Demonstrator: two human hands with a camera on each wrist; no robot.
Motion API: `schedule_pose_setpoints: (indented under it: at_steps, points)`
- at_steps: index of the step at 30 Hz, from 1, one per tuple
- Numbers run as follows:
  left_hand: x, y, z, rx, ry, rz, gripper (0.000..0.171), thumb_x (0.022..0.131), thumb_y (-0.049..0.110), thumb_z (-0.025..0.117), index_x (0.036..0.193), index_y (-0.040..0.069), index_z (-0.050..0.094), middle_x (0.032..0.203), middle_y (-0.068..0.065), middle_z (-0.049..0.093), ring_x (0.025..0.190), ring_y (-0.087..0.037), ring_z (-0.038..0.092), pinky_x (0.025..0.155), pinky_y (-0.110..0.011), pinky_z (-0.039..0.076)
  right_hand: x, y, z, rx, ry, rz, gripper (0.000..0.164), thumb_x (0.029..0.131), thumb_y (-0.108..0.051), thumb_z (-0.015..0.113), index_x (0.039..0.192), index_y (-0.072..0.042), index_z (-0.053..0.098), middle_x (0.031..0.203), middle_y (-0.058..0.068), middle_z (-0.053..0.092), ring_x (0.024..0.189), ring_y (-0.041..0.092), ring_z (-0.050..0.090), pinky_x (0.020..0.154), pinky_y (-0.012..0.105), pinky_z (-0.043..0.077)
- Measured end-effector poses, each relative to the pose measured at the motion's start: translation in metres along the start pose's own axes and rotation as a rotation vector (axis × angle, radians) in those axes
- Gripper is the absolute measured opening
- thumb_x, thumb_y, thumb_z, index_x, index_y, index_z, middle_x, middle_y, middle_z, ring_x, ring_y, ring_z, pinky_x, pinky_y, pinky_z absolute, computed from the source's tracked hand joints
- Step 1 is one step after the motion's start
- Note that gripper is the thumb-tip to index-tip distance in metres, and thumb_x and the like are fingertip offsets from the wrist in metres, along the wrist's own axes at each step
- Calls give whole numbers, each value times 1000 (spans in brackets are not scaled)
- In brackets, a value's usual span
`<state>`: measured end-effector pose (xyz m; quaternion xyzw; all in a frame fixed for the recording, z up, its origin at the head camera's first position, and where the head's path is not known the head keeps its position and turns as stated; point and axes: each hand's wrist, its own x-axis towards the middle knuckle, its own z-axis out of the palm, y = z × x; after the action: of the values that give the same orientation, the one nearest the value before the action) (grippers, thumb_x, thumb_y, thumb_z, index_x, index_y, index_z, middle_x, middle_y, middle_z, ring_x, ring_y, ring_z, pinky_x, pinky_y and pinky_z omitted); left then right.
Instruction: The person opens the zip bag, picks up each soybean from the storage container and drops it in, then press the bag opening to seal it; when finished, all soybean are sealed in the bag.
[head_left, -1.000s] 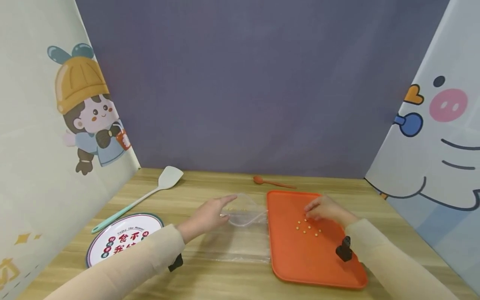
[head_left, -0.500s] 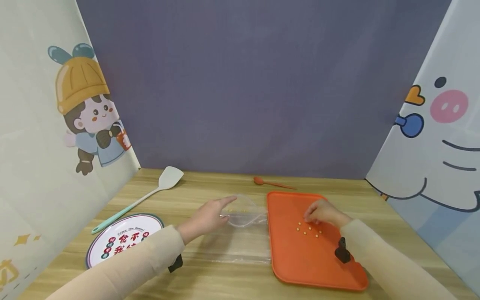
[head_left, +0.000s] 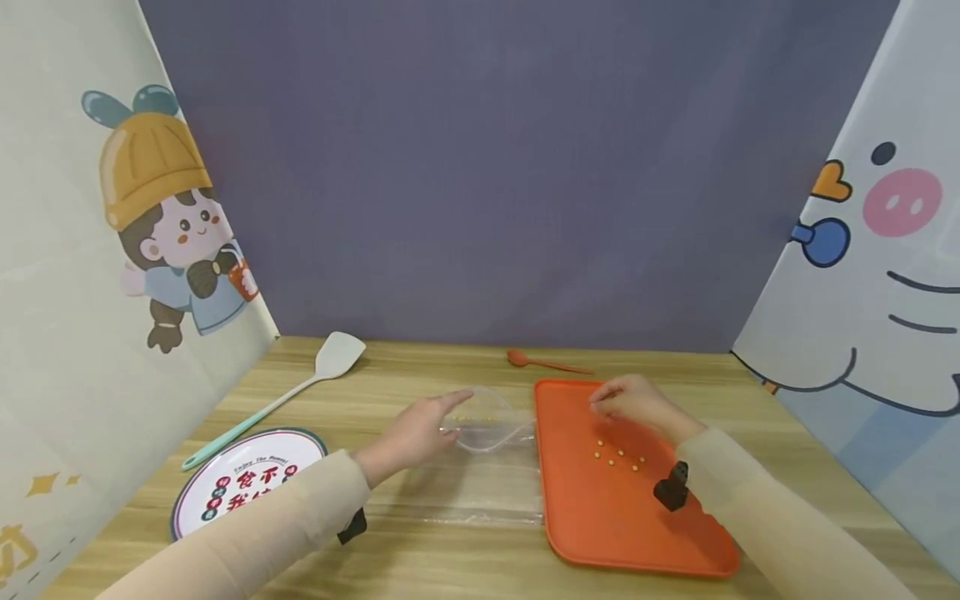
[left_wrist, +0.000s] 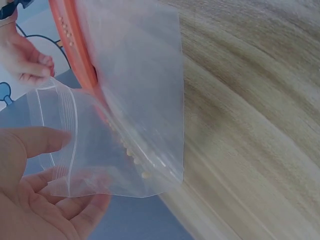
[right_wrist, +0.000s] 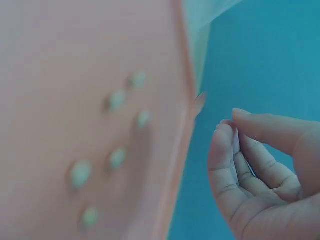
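Note:
My left hand (head_left: 416, 429) holds the mouth of a clear zip-lock bag (left_wrist: 107, 155), thumb and fingers spreading it. Several yellow soybeans (left_wrist: 131, 154) lie inside the bag, which stretches over the table toward the tray. Over the far part of the orange tray (head_left: 600, 517) is my right hand (head_left: 637, 404), thumb and fingertips pinched together. A soybean in that pinch is hidden by the fingertips. Several more soybeans (right_wrist: 117, 157) lie loose on the tray, below and nearer than this hand.
A white plate (head_left: 255, 462) with red lettering sits at the left, partly under my left sleeve. A white spatula with a mint handle (head_left: 225, 437) lies behind it. Farther back lies a small orange spoon (head_left: 517, 357). Walls stand at the back and both sides.
My right hand reached down to the soybeans, one left the tray, and the hand has since risen leftward toward the bag. My left hand keeps its place on the bag.

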<state>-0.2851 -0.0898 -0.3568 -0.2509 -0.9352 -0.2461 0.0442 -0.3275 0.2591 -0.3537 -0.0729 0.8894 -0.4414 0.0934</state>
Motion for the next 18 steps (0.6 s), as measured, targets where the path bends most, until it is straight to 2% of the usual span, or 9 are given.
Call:
schedule_pose_setpoints:
  at_steps: [4,8,12,18]
  points:
    - [0,1,0,-6,-10,-10,64,83,5,71,143,8,47,139,-16,55,115,-33,60,103,-47,46,-1,-20,10,17,-9,-57,28,88,-16,70,108,3,67,100,10,70,91,32,65,81,45,56]
    - [1,2,1,-10,-21,-10,64,84,6,70,143,9,46,140,-15,54,115,-30,60,103,-46,46,-1,-38,24,43,-19,-88,24,87,-16,72,104,1,69,94,8,72,87,30,66,80,45,56]
    - [1,3,-1,1,-19,-18,65,84,7,71,144,10,46,141,-14,54,123,-31,56,105,-46,44,2,-59,40,83,-44,-127,23,86,-14,72,102,3,69,89,11,72,81,27,66,76,40,57]
    - [2,2,-4,-4,-16,-31,65,84,6,71,144,10,46,139,-15,55,120,-32,58,104,-47,45,7,-88,64,154,-89,-152,20,84,-11,74,99,3,70,86,11,72,73,21,66,69,33,57]
